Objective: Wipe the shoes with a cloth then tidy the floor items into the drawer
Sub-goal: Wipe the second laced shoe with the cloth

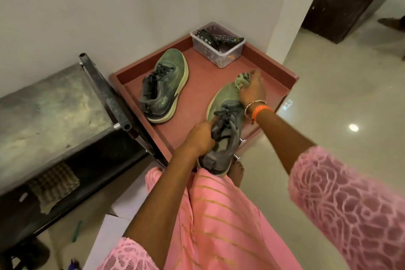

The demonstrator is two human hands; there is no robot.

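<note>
My left hand grips a green and grey shoe by its laces and tongue, holding it over the near part of the open reddish drawer. My right hand holds a small pale green cloth bunched against the toe of that shoe. A second matching shoe lies on its side in the drawer, to the left.
A clear plastic box with remote controls stands in the drawer's far corner by the wall. A dark metal-framed bench stands at the left, with a checked cloth underneath. Pale glossy floor spreads to the right.
</note>
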